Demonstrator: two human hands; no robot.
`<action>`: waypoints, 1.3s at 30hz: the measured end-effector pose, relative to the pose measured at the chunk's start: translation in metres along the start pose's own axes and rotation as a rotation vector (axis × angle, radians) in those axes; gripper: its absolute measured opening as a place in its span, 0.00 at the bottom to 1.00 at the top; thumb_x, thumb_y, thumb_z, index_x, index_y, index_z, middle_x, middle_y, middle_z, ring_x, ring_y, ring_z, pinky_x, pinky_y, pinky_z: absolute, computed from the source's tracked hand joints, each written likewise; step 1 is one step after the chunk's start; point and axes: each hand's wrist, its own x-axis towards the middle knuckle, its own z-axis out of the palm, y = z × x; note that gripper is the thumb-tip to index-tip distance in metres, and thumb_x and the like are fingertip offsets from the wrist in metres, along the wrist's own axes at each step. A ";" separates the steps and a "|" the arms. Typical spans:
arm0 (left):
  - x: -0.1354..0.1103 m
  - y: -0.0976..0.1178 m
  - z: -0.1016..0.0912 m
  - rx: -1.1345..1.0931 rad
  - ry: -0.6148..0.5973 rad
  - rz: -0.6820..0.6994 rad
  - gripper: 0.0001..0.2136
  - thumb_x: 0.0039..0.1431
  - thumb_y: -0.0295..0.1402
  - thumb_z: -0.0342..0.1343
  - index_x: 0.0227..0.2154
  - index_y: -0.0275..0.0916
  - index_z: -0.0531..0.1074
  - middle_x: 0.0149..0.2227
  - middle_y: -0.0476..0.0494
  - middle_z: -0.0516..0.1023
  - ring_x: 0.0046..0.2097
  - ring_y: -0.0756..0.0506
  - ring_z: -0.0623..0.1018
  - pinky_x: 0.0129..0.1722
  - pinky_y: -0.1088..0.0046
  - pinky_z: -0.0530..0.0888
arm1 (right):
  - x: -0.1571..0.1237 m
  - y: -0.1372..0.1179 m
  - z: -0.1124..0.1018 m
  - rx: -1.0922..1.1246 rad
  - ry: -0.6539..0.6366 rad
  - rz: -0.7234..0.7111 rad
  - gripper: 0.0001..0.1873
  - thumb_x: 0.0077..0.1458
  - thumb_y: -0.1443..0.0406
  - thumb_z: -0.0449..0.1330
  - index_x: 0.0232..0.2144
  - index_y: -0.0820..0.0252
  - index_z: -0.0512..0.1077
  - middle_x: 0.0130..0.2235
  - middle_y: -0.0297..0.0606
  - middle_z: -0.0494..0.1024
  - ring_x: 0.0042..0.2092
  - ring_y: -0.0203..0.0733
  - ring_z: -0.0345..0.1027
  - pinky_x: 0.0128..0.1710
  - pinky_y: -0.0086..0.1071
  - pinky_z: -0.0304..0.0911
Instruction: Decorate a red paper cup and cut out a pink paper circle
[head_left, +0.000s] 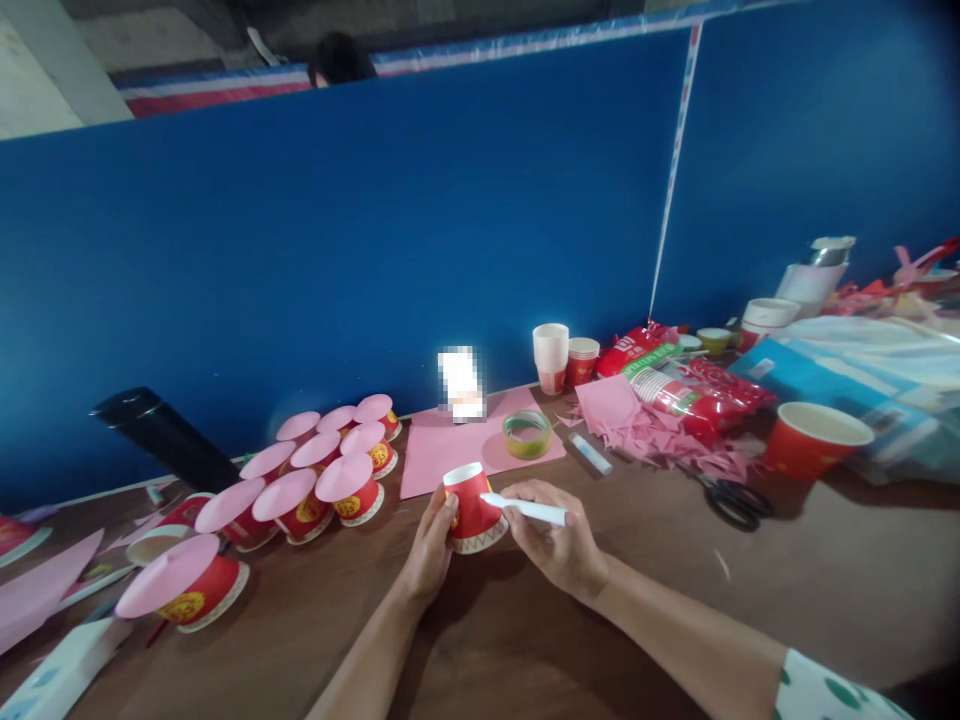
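A blue partition [375,220] stands behind the brown table [832,570]. A narrow pale strip [676,160] runs down the partition; beyond its left part rises a pale pillar [45,70].

Left forearm [375,645]: bare, rising from the lower edge and slanting up to the right.
Left hand [429,550]: curled in a light grip, thumb toward the camera, the other fingertips partly hidden.
Right forearm [682,620]: bare below a green-dotted white sleeve [832,690], reaching up and leftward.
Right hand [562,545]: fingers [536,490] bent and gathered in a writing grip.
Spacing: hands near each other, not touching.
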 end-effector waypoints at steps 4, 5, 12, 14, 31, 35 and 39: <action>-0.001 0.000 0.001 -0.004 0.001 -0.007 0.18 0.54 0.36 0.52 0.48 0.40 0.66 0.47 0.43 0.73 0.49 0.41 0.71 0.45 0.66 0.68 | 0.000 0.000 0.000 -0.003 -0.005 0.003 0.06 0.55 0.68 0.52 0.34 0.59 0.68 0.30 0.38 0.74 0.32 0.38 0.68 0.35 0.31 0.64; -0.001 0.000 0.001 -0.006 0.002 -0.012 0.18 0.54 0.36 0.53 0.48 0.40 0.66 0.47 0.43 0.73 0.49 0.40 0.71 0.45 0.66 0.68 | 0.000 0.000 0.000 -0.007 -0.003 0.004 0.06 0.55 0.68 0.52 0.34 0.59 0.68 0.30 0.38 0.74 0.33 0.38 0.68 0.35 0.31 0.64; -0.001 0.002 0.002 0.009 -0.008 -0.009 0.19 0.53 0.37 0.53 0.49 0.40 0.66 0.47 0.42 0.73 0.49 0.40 0.71 0.47 0.64 0.67 | 0.000 0.000 0.000 -0.007 -0.010 0.007 0.06 0.56 0.67 0.51 0.34 0.59 0.68 0.31 0.39 0.74 0.33 0.39 0.69 0.36 0.32 0.65; -0.002 0.003 0.003 0.013 -0.014 -0.008 0.19 0.54 0.37 0.53 0.49 0.40 0.65 0.47 0.42 0.73 0.49 0.40 0.70 0.47 0.64 0.66 | 0.000 0.001 0.001 -0.007 0.002 0.015 0.06 0.55 0.67 0.52 0.34 0.59 0.68 0.31 0.39 0.74 0.33 0.39 0.69 0.36 0.32 0.65; -0.002 0.003 0.002 0.035 0.006 -0.002 0.20 0.53 0.37 0.53 0.49 0.39 0.65 0.46 0.41 0.73 0.49 0.39 0.71 0.48 0.63 0.66 | 0.000 -0.001 0.000 -0.033 0.033 0.009 0.06 0.54 0.69 0.53 0.34 0.59 0.69 0.32 0.39 0.75 0.34 0.39 0.69 0.36 0.32 0.65; -0.002 0.003 0.003 0.020 0.006 -0.011 0.20 0.53 0.37 0.54 0.50 0.41 0.65 0.46 0.43 0.74 0.48 0.40 0.71 0.48 0.63 0.66 | -0.001 -0.001 0.000 -0.032 0.036 0.010 0.06 0.54 0.69 0.53 0.35 0.59 0.68 0.32 0.38 0.74 0.34 0.39 0.69 0.37 0.32 0.65; -0.001 0.002 0.002 0.017 -0.002 0.006 0.20 0.54 0.37 0.53 0.50 0.41 0.65 0.45 0.43 0.74 0.48 0.40 0.71 0.48 0.63 0.65 | 0.000 -0.002 0.000 -0.028 0.030 0.014 0.05 0.54 0.69 0.53 0.34 0.59 0.68 0.31 0.38 0.74 0.33 0.39 0.69 0.36 0.31 0.65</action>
